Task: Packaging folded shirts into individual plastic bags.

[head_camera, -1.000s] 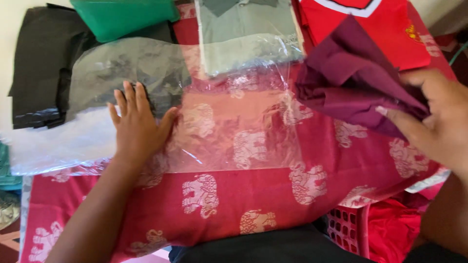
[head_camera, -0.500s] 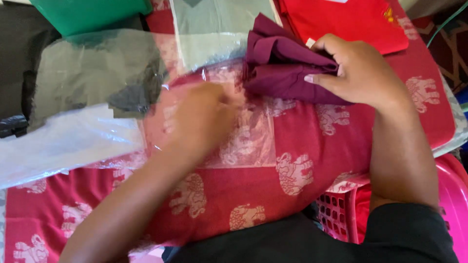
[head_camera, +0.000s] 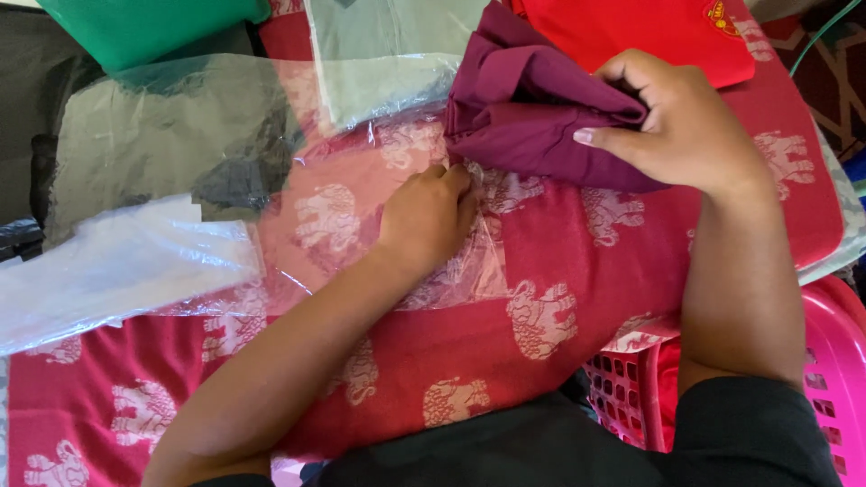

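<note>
Clear plastic covers the left of the scene: a limp, transparent plastic bag [head_camera: 135, 261] lies flat at the far left edge, partly over a dark grey folded garment in its own plastic wrap [head_camera: 171, 135]. Behind these, at the top left corner, sits a green folded garment [head_camera: 153, 27], and next to it a pale grey-green folded garment in a glossy plastic sleeve [head_camera: 388, 54]. All of them rest on a red woven cloth patterned with pale elephants [head_camera: 541, 361], which spreads across the whole work surface. Near the middle, a second clear plastic bag [head_camera: 361, 225] lies flat on the cloth, its open end toward the right. The left hand [head_camera: 428, 216] rests on this bag, fingers curled and pinching the plastic at its mouth, just beside the edge of a folded maroon fabric garment [head_camera: 532, 117]. That maroon garment sits at the upper centre-right, right at the bag's mouth and touching the crinkled plastic there. The right hand [head_camera: 677, 126] is closed around its right side, thumb along the lower fold and fingers wrapped over the top. Behind it lies a bright red folded shirt with a small crest [head_camera: 649, 36]. At the lower right corner, below the cloth's edge, a pink plastic lattice basket [head_camera: 830, 361] shows.
</note>
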